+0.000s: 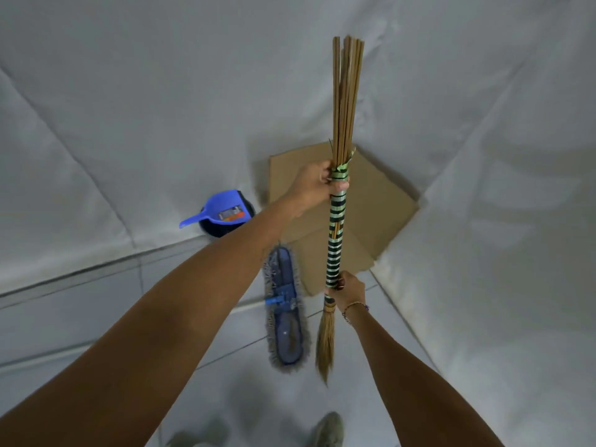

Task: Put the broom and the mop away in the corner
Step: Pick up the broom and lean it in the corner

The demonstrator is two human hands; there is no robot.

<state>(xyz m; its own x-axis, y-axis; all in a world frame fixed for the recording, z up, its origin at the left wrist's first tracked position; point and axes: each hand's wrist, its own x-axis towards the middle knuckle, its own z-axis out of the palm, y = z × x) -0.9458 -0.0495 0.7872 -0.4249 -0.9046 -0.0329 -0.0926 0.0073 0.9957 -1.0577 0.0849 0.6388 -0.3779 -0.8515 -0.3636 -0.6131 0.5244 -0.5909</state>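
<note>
Both hands are on the broom (336, 240), which is upright in front of the corner. The left hand (317, 185) is wrapped around the top of the green-striped binding, and the right hand (346, 290) grips low, just above the bristles. The mop (285, 304) lies flat on the tiled floor (96, 317) beside a cardboard sheet (374, 204). A blue dustpan (222, 212) sits on what looks like a dark bucket, hard to tell.

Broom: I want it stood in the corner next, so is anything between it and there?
Yes. A flattened cardboard sheet leans in the corner behind the broom, and the mop head lies on the floor before it.
</note>
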